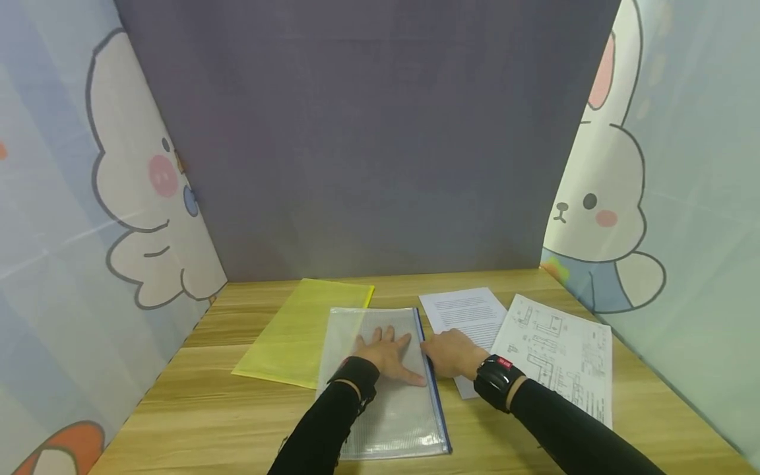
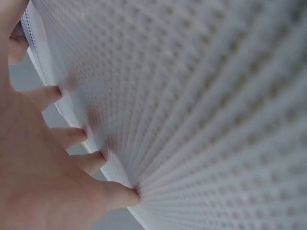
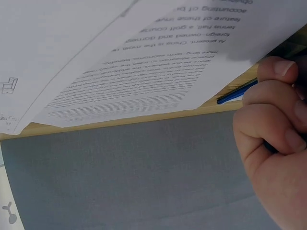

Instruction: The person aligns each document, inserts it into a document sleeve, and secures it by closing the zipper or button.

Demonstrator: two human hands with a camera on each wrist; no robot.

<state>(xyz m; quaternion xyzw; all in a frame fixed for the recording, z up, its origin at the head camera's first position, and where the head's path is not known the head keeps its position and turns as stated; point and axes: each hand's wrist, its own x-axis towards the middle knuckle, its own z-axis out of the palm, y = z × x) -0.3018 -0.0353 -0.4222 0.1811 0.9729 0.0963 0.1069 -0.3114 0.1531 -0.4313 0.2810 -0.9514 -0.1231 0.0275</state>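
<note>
A clear mesh zip pouch point(image 1: 394, 425) lies flat on the wooden table, its blue zipper edge point(image 1: 441, 419) running down the right side. My left hand point(image 1: 386, 355) presses on the pouch with fingers spread. In the left wrist view its fingertips touch the ribbed mesh surface point(image 2: 192, 105). Fingers curled, my right hand point(image 1: 450, 353) pinches the zipper edge a little above its middle. The right wrist view shows that hand point(image 3: 273, 129) with the blue zipper end point(image 3: 232, 93) beyond it; whatever lies inside the grip is mostly hidden.
A yellow translucent folder point(image 1: 291, 336) lies at the left, partly under the pouch. To the right are a sheet of printed text point(image 1: 466, 310) and, overlapping it, a sheet of line drawings point(image 1: 561, 349). A grey panel point(image 1: 380, 145) stands behind the table point(image 1: 196, 409).
</note>
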